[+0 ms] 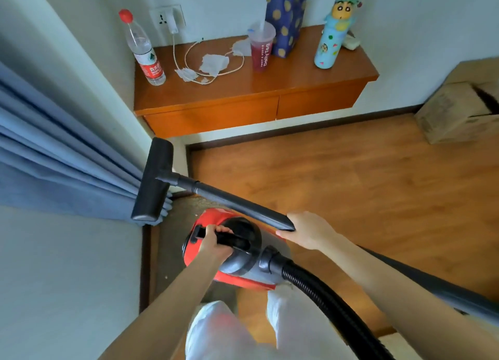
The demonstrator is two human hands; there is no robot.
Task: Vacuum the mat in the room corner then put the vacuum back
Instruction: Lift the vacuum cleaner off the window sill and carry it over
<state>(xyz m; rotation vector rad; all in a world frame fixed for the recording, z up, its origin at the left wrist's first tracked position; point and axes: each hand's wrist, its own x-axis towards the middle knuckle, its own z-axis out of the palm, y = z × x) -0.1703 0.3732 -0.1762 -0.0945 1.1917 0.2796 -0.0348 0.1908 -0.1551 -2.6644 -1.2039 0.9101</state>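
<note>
Head view, looking steeply down, close

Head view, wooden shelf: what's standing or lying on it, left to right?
Water bottle → charger cable with crumpled tissues → tea cup → dotted gift bag → cartoon bottle.

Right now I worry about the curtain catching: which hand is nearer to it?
Left. The left hand grips the vacuum handle, nearer the curtain; the right hand holds the wand farther right.

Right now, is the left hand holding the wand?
No, the left hand grips the black handle on the red vacuum, while the right hand holds the wand.
</note>
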